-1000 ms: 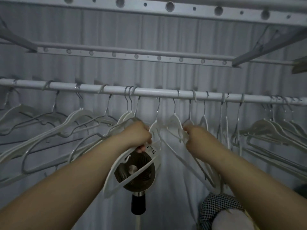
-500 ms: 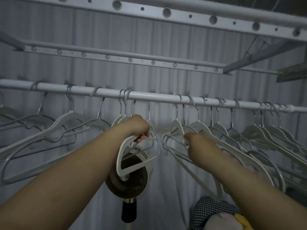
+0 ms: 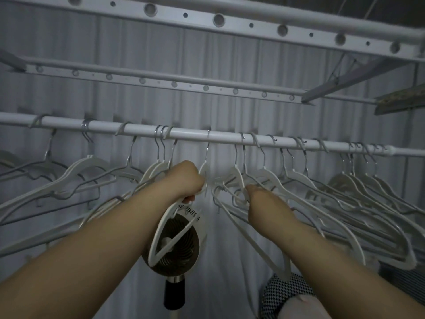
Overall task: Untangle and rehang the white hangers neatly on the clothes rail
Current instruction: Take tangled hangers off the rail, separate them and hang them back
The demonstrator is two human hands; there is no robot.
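The white hangers hang by metal hooks along the clothes rail, crowded and overlapping toward the right. At mid-rail the left hand is clenched around one hanger, which dangles in front of a round fan. The right hand grasps a tangled hanger just beside it. A checked cloth lies below.
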